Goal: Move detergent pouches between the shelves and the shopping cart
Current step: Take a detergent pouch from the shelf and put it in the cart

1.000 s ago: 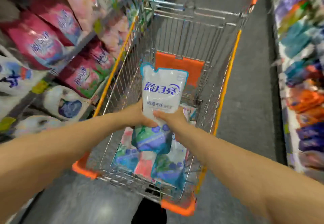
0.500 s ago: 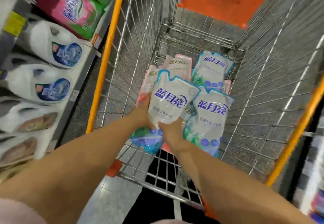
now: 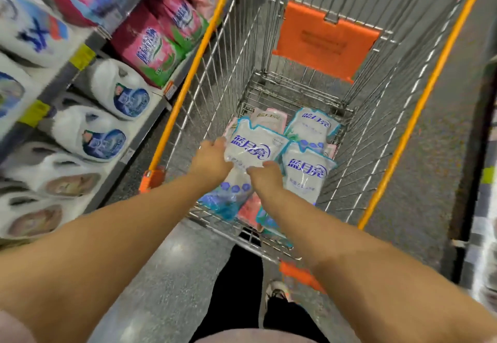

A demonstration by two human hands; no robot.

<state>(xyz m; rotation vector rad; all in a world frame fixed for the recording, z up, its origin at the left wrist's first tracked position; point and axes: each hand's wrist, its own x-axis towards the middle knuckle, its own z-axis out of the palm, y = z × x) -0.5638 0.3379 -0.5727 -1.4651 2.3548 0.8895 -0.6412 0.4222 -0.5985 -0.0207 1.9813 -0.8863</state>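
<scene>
Holding 1 white pouch [image 3: 255, 149] low in cart [image 3: 188, 74], atop other pouches [image 3: 306, 170]. Left hand [image 3: 212, 160] curled on its left edge, right hand [image 3: 265, 177] pinching mid-body. Probably soft, sloshy, heavy, slick film; grip both sides.

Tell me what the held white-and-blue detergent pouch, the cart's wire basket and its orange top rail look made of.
White-and-blue detergent pouch: soft glossy plastic film; it creases and glints. Silver wire basket: metal rod, probably plated steel; bright highlights. Orange top rail: smooth orange coating or plastic sleeve; cannot tell which.
</scene>
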